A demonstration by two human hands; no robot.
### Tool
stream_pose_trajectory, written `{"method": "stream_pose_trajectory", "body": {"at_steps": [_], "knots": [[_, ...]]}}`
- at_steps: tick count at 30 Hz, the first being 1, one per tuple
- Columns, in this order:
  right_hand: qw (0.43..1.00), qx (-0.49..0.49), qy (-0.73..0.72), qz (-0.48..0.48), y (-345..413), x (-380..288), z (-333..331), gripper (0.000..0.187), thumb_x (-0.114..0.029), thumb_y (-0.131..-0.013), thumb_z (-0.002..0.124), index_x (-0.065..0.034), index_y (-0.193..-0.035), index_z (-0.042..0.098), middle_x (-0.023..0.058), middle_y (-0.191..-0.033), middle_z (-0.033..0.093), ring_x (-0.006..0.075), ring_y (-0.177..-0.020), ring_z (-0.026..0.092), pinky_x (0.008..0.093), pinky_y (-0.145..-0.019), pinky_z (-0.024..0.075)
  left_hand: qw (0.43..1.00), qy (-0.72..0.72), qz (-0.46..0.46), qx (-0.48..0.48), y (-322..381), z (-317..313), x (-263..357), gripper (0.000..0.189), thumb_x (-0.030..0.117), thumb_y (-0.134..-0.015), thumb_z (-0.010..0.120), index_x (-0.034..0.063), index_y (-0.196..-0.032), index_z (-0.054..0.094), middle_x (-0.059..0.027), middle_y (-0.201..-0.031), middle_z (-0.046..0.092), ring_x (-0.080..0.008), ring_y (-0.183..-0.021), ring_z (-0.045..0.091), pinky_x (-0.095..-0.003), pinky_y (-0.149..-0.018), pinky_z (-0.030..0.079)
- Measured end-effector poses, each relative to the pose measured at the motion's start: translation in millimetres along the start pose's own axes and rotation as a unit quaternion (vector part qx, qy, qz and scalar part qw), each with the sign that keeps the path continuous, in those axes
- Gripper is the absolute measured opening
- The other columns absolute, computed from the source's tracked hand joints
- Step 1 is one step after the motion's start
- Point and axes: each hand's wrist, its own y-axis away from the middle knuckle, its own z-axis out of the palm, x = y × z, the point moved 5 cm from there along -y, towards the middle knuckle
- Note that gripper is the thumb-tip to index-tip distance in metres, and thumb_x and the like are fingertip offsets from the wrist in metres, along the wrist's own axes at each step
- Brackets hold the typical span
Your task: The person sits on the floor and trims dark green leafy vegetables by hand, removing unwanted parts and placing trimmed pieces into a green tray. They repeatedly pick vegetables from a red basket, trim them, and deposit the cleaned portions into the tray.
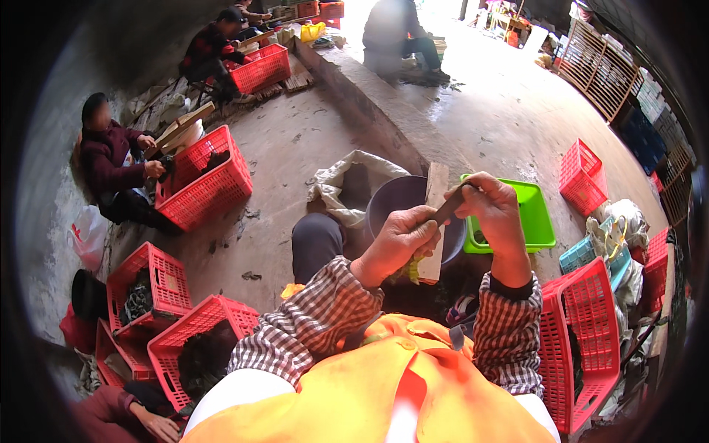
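Note:
Between my two hands stretches a dark brown flat strip point(447, 207), perhaps kelp; its exact kind is hard to tell. My left hand point(400, 237) pinches its lower end, and my right hand point(493, 205) grips the upper end. Below them a narrow wooden board point(437, 180) leans across a dark purple tub point(388, 202). Some yellow-green scraps point(413, 271) hang by the board's lower part, under my left hand. Beside my right wrist stands a bright green plastic basin point(534, 213) with a little dark material in it.
An open white woven sack point(332, 188) sits behind the tub. Red plastic crates point(205, 183) point(581, 177) point(590, 310) stand on both sides, several holding dark material. A low concrete ledge point(376, 99) crosses the floor. Other people point(113, 155) sit at crates; a person's hand point(155, 423) shows at lower left.

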Motion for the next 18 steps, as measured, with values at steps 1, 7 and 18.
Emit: {"method": "stream_pose_trajectory", "body": {"at_steps": [1,7,18], "knots": [[0.999,0.03,-0.022,0.021,0.7,4.6,-0.9,0.011,-0.006,-0.091,0.052,0.0002,-0.094,0.06,0.0044,-0.069,0.064,0.0109,-0.061,0.062,0.0235,-0.056,0.0492,1.0,0.011,-0.006,0.0,0.7,-1.4,-2.3,0.021,0.018,-0.096,0.049,0.0006,-0.108,0.055,0.003,-0.071,0.049,-0.0026,-0.057,0.038,-0.0183,-0.054,0.035],[0.995,0.07,-0.059,-0.031,-0.1,10.9,-0.7,0.009,-0.006,-0.091,0.053,0.0005,-0.09,0.06,0.0066,-0.068,0.064,0.0116,-0.053,0.061,0.0217,-0.048,0.0481,0.991,0.133,-0.011,-0.013,10.4,-8.5,-6.5,0.031,0.03,-0.096,0.05,0.0032,-0.11,0.055,0.0031,-0.07,0.047,-0.002,-0.053,0.035,-0.02,-0.052,0.035],[0.984,0.109,-0.141,0.001,-3.8,26.7,1.3,0.011,-0.009,-0.092,0.053,-0.0011,-0.09,0.06,0.0081,-0.069,0.065,0.0131,-0.053,0.061,0.0224,-0.048,0.0482,0.983,0.176,-0.047,0.007,18.8,-21.5,-11.9,0.035,0.032,-0.097,0.045,0.0015,-0.111,0.055,-0.0005,-0.072,0.049,-0.002,-0.047,0.03,-0.0172,-0.041,0.025]]}}
